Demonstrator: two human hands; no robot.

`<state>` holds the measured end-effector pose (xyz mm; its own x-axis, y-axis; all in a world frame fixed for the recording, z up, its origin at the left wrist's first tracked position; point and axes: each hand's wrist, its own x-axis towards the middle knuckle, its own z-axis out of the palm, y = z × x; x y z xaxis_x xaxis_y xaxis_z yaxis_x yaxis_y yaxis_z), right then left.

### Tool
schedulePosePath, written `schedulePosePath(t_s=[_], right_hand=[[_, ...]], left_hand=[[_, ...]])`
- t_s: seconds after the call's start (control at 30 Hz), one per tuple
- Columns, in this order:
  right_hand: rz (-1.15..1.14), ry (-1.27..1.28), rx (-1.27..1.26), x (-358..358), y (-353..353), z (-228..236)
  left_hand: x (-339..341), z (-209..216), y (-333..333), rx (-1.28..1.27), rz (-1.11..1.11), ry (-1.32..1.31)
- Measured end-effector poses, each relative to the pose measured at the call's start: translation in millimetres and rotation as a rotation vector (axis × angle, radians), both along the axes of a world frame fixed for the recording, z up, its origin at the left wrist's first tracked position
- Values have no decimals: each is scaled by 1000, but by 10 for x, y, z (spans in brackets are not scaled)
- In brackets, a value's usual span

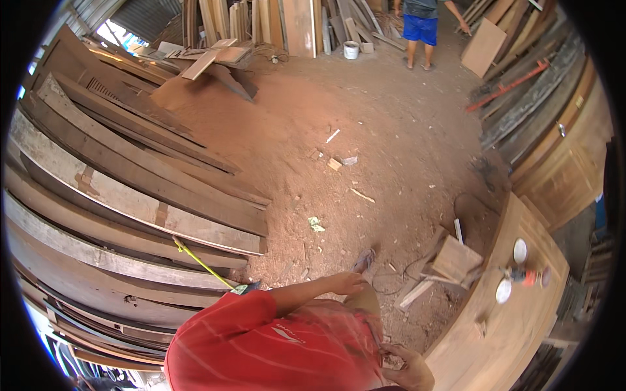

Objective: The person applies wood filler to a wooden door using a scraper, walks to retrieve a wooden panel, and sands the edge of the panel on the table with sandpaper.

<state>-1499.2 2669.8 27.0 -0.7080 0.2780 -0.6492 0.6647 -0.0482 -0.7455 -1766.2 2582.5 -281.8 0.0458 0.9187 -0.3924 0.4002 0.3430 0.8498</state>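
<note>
My left hand hangs in front of my red shirt, over my knee, its fingers curled in loosely. Nothing shows in it. At the lower edge, my right hand is bent in by my hip, beside the near edge of a large wooden panel. Its fingers are curled, and what they hold, if anything, I cannot make out. On the panel lie an orange and dark power tool, two white discs and a small wood scrap.
Long boards are stacked along the left. Wood offcuts and a dark cord lie beside the panel. Sawdust covers the floor. Far back, a person in blue shorts stands near a white bucket. More planks lean at right.
</note>
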Motion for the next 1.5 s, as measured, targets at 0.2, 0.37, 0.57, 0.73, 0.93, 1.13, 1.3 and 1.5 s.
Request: schedulePosePath(t_s=[0.2,0.37,0.57,0.73,0.93,1.13,1.3,1.5], right_hand=[[30,308,-190,-830,1488,-184],[486,773,-276,-2068,2674,-93],[496,438,-597,-3308,3574,-222],[636,735,-602,-4576,4233,-30],[289,343,-179,-5831,4526,716],[253,560,-79,-6431,5268,530],[-45,781,-61,-7715,5552,595],[279,489,-251,-8799,7203,208]], left_hand=[[-1176,-1727,-805,-434,478,289],[-1889,-1894,-1519,-594,570,637],[-1676,-1786,-778,-580,407,543],[-2089,-1990,-168,-322,541,207],[-4387,-2343,1134,-343,376,494],[-7322,-1890,3222,-335,767,341],[-8585,-597,4724,-140,1108,126],[-9428,-2149,4865,35,285,789]])
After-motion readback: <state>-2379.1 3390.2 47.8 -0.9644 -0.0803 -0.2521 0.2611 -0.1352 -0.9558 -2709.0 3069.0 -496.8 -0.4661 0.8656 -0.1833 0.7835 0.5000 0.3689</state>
